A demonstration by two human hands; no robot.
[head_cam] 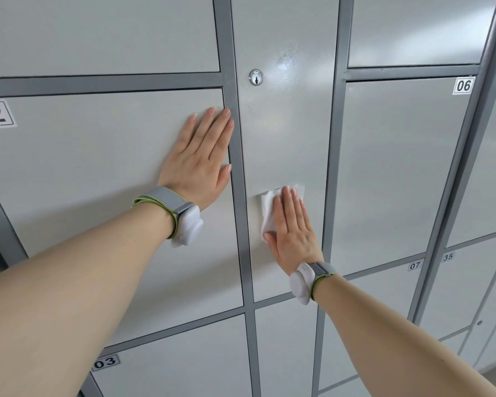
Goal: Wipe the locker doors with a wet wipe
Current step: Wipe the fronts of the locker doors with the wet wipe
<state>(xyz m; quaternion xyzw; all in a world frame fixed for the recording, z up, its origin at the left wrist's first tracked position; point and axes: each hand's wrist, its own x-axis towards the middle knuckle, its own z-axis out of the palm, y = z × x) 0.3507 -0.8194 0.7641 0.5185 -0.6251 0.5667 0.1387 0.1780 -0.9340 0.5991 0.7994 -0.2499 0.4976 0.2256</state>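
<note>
The crumpled white wet wipe is sitting flat under the right hand, which is pressing it onto the narrow pale grey metal locker door. Fingers are lying straight and close together, so it's palming the wipe, not pinching it. Bits of the wipe are poking out past the fingertips and on the thumb side.

The left hand is holding nothing. It's lying flat, fingers straight, on the wide pale grey door, probably just bracing. The dark grey frame strip is running between the two hands, touching the left one's edge.

Well above the right fingertips there's a round silver keyhole lock, and just beside it a shiny damp-looking patch, so I'm guessing the top part is already done.

My read is that the wiping is mid-pass on the narrow door. The next move needs steady pressure so the wipe isn't slipping out from under the flat palm while it's sliding down toward the wrist. After that it'd be shifting over to the door with the white 06 label on the right hand's little-finger side.
</note>
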